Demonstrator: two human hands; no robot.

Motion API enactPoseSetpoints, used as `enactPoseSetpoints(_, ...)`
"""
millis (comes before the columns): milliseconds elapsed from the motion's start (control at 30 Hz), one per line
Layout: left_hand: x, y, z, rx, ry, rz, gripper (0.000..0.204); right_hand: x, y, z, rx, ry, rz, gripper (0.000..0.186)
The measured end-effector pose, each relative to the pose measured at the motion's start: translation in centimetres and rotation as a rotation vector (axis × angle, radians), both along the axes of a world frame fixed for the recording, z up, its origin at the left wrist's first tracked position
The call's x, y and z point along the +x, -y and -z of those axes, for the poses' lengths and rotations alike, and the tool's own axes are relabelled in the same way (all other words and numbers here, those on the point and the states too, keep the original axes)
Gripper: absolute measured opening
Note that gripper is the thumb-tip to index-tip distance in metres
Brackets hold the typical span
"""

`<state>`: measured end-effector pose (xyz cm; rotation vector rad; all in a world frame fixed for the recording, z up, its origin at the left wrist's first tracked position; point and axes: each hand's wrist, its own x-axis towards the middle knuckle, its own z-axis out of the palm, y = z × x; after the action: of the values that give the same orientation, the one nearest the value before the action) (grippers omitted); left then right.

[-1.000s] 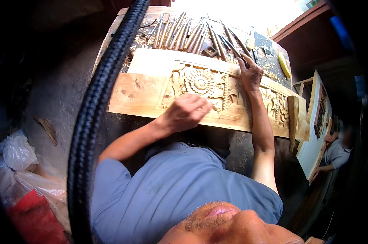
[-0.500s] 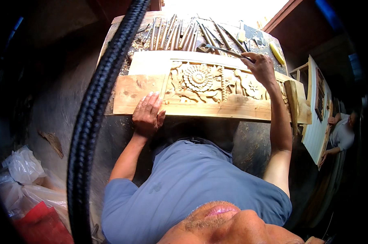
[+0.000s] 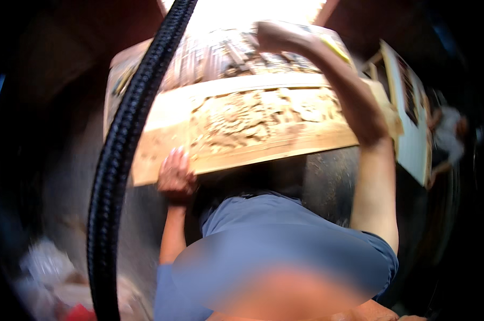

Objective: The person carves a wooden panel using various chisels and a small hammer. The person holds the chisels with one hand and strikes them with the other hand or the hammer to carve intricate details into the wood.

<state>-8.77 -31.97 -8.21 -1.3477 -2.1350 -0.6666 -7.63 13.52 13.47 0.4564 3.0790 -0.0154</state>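
A long pale wooden board (image 3: pixel 242 117) with flowers and leaves carved in relief lies across the bench, its left end plain. My left hand (image 3: pixel 177 175) rests at the board's near left edge, fingers stretched flat over the wood. Beyond the board, my right hand (image 3: pixel 281 37) reaches over a row of carving chisels (image 3: pixel 207 61) at the far side of the bench. Motion smears its fingers, so whether they hold anything is unclear. The chisels lie side by side, also blurred.
A yellow object (image 3: pixel 334 48) lies at the bench's far right. To the right, another person (image 3: pixel 449 136) is beside a white panel (image 3: pixel 408 107). A black braided cable (image 3: pixel 125 136) crosses the view on the left. Plastic bags (image 3: pixel 47 262) lie at lower left.
My right hand has moved far and left, from above the board to the chisels; the chisel it held no longer shows clearly. The left hand stays on the board while the whole view has tilted.
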Motion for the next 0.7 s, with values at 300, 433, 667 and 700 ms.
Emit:
enactPoseSetpoints(300, 0.3, 1.5, 0.0, 0.028, -0.027, -0.062, 0.053, -16.5, 0.5, 2.1, 0.214, 0.376, -0.170, 0.010)
enactPoseSetpoints(433, 0.3, 1.7, -0.9, -0.001, -0.029, -0.082, 0.050, -16.0, 3.1, 0.9, 0.231, 0.405, -0.089, 0.015)
enactPoseSetpoints(667, 1.5, -0.8, -1.5, 0.063, 0.114, -0.139, 0.022, -13.4, 1.3, 1.0, 0.108, 0.195, -0.144, 0.029)
enactPoseSetpoints(700, 1.3, -1.7, -1.3, 0.049, 0.105, -0.139, 0.019, -10.2, 0.9, 0.0, 0.059, 0.042, -0.241, 0.030)
